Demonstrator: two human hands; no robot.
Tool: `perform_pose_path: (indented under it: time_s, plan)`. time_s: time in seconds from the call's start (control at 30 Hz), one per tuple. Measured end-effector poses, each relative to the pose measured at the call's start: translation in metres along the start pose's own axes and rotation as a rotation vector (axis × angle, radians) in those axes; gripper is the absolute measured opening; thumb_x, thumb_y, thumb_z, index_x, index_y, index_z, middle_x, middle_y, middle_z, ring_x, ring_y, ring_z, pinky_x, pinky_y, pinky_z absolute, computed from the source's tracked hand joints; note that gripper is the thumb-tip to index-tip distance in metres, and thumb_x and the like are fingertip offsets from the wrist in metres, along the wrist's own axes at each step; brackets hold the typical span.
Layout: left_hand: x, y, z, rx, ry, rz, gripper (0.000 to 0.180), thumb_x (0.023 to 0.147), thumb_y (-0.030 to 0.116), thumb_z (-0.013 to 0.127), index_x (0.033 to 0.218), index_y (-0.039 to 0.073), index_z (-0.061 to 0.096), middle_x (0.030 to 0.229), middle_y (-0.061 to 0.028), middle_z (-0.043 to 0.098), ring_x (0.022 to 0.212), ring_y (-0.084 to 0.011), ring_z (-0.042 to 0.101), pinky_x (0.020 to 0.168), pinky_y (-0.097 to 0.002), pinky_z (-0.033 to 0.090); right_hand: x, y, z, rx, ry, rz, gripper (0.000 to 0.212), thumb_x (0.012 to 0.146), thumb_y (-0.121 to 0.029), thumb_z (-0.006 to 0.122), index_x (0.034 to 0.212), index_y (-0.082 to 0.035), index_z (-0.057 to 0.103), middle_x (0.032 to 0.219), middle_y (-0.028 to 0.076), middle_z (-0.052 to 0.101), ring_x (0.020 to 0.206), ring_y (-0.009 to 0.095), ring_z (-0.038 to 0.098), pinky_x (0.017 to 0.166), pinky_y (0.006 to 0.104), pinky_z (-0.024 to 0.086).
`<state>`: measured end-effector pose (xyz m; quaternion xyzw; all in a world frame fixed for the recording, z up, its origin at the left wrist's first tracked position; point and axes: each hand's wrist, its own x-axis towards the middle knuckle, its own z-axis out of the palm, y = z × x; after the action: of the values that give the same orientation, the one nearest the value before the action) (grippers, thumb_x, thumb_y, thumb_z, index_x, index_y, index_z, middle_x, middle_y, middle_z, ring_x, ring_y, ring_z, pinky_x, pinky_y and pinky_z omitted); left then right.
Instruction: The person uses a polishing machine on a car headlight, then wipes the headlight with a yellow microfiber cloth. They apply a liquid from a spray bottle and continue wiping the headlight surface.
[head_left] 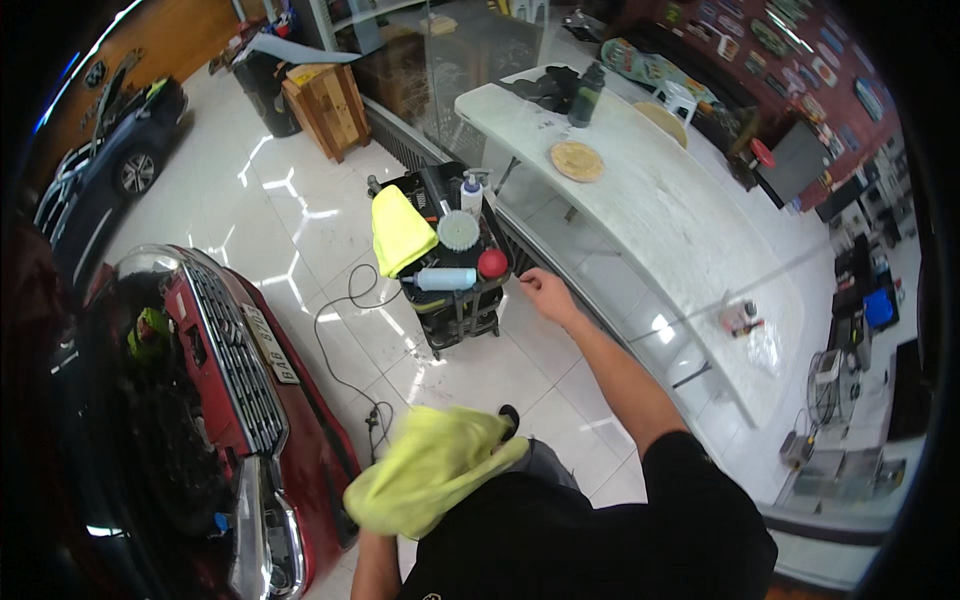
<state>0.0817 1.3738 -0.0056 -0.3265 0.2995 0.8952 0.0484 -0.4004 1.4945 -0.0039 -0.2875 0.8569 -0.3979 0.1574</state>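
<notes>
At near left, hold the yellow cloth [435,470] clear of the red car [238,372]; cannot tell closure of the hidden left grip. By the red ball [492,263], steady the curled right grip [547,295], cannot tell if pinching.

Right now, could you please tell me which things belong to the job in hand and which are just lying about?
Seemingly in use:
loose yellow cloth hiding the left hand
black cart near the right hand
light-blue bottle, round red item on it

Apparently just lying about:
tan disc, dark bottle on white table
wooden box
</notes>
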Motion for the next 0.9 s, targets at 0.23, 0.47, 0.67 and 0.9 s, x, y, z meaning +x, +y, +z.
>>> perform_pose_path:
  time_s: [0.23,0.47,0.67,0.9]
  plan:
    - [0.067,0.076,0.051,-0.346,0.327,0.365,0.053,0.09,0.019,0.073,0.139,0.005,0.056,0.133,-0.0078,0.061,0.122,-0.0186,0.055,0.099,-0.035,0.047,0.236,0.069,-0.018,-0.47,-0.524,0.212,0.046,0.086,-0.029,0.074,0.123,-0.002,0.067,0.121,0.021,0.07,0.104,0.038,0.069,0.09,0.0429,0.054]
    - [0.089,0.139,0.112,-0.432,0.665,0.647,0.053,0.091,0.02,0.072,0.139,0.005,0.056,0.134,-0.0082,0.061,0.123,-0.0197,0.055,0.1,-0.0358,0.048,0.374,0.062,0.054,-0.27,-0.291,0.0,0.064,0.081,-0.02,0.078,0.137,0.002,0.056,0.125,0.026,0.066,0.116,0.035,0.065,0.099,0.0416,0.051]
    - [0.105,0.159,0.219,-0.267,1.004,0.872,0.053,0.091,0.021,0.072,0.139,0.005,0.055,0.135,-0.0085,0.061,0.124,-0.0207,0.055,0.101,-0.0366,0.048,0.483,0.115,0.104,0.297,-0.294,-0.305,0.054,0.087,-0.014,0.077,0.135,-0.001,0.058,0.12,0.017,0.069,0.112,0.025,0.066,0.097,0.037,0.051]
    - [0.145,0.151,0.322,0.681,1.532,0.463,0.058,0.091,0.023,0.073,0.142,0.006,0.051,0.136,-0.0098,0.06,0.125,-0.0233,0.056,0.102,-0.0375,0.049,0.433,0.114,0.06,0.498,-0.274,-0.179,0.037,0.089,-0.019,0.08,0.114,0.004,0.064,0.104,0.011,0.07,0.094,0.02,0.064,0.087,0.0337,0.051]
